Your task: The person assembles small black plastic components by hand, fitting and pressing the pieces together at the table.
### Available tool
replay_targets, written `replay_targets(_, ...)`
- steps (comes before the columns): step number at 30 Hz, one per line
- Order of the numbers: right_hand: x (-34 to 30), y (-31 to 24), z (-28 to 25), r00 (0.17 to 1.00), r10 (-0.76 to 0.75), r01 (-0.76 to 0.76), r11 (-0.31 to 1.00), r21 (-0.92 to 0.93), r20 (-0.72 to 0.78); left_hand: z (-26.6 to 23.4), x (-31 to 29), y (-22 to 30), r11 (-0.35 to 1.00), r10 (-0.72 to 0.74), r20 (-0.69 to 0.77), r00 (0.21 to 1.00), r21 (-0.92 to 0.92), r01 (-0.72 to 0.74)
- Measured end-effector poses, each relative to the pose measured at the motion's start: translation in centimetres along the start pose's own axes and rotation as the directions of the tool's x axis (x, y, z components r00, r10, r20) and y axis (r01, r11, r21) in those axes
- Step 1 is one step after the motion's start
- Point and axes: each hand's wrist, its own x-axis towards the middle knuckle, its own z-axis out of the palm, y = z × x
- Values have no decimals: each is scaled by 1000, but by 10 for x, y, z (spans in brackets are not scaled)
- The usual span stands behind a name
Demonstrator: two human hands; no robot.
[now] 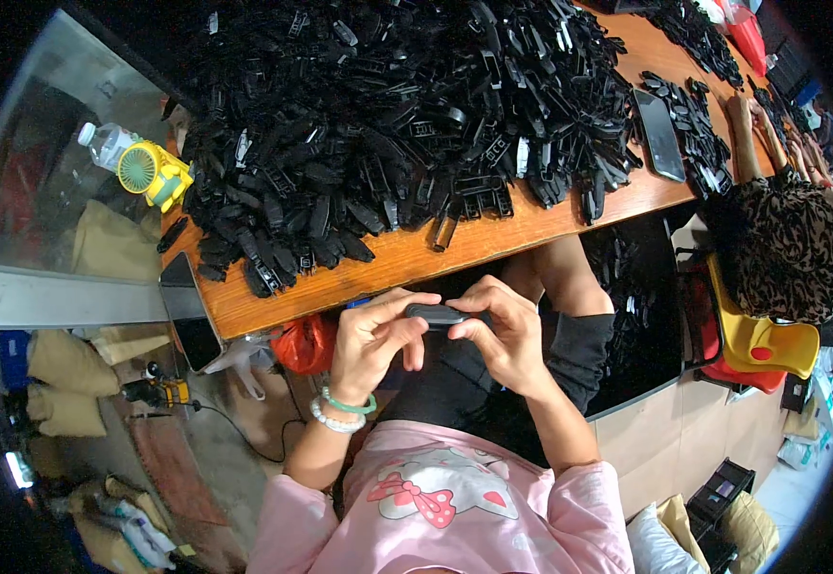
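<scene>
Both hands are curled shut around one small black plastic part [436,314]. The left hand [371,337] grips its left end, with the thumb on top and the fingers bent under. The right hand [504,335] pinches the right end between thumb and fingers. The part lies flat between the two hands, just below the near edge of the desk [407,256] and above the person's lap.

The left wrist wears two bead bracelets [342,411], one green and one white. Both forearms come up from the bottom of the picture out of pink sleeves [292,526]. They bend in toward each other, so the hands meet in the middle.

On the wooden desk sits a very big heap of black plastic parts [388,115], all much like the one being held. The heap covers most of the desk top. A dark phone [189,311] lies at the near left corner of the desk. A small yellow fan [153,172] stands by the left side of the heap, with a clear bottle [106,143] just beside it. Another phone [658,134] lies flat on the right part of the desk.

At the far right another person [780,239] in a spotted top reaches onto the desk. A yellow and red stool [766,344] stands near that person.
</scene>
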Motion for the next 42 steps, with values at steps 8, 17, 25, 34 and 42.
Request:
replay_targets(8,38,23,5,997,-71,67,865,-496,11,-40,29,10,-73,372,122,920,992,-102)
replay_targets(17,41,11,18,992,-1,-95,663,-743,-128,-35,16,7,160,382,88,920,974,-159)
replay_targets(25,19,-4,17,952,269,-204,911,357,-142,-13,3,-8,919,174,-138,975,378,-110)
replay_targets(34,-4,-2,7,985,154,-169,946,277,78,-6,-9,3,709,395,89,914,603,-365)
replay_targets(42,-3,-17,6,973,43,1,981,-192,226,0,-13,16,580,508,53,860,717,-387)
